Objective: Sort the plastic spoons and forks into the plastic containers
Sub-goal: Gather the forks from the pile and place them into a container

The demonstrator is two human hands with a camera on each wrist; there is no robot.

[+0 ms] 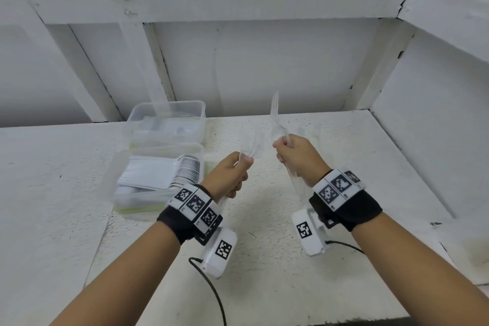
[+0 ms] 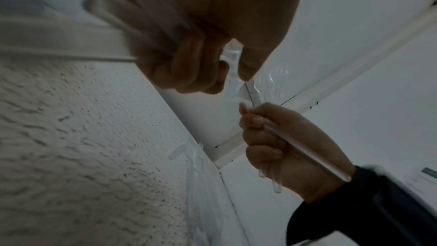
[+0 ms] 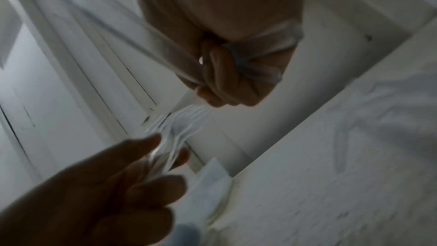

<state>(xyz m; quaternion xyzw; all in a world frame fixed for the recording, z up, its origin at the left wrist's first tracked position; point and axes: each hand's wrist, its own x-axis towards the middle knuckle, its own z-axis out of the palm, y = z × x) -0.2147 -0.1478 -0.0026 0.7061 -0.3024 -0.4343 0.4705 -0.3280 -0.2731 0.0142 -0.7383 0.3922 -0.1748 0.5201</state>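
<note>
Both hands are raised above the white speckled tabletop [image 1: 264,286], each closed around clear plastic cutlery. The left hand [image 1: 227,175] has its fingers curled round a bunch of clear forks [image 1: 251,144] — the heads fan out past the thumb and forefinger, and the handles run back under the palm toward the wrist. From the right wrist camera the tines of that bunch show as a blurred fan between the left thumb and fingers. The right hand [image 1: 299,157] makes a fist on a second clutch of clear cutlery [image 1: 277,122]; one fork stands up out of it, tines pointing away from the tabletop, and the handles stick out below the heel of the hand. How many pieces each grip carries cannot be told, as the plastic is see-through and blurred.

The two hands are close together but apart, both to the right of the near container [image 1: 158,180]. That container sits on the tabletop and holds a neat row of white spoons [image 1: 185,172], bowls stacked one against the next. Touching its far side is a second clear container [image 1: 169,119], its contents too faint to name. More clear cutlery [image 1: 312,135] lies loose on the tabletop, beyond the right hand.
</note>
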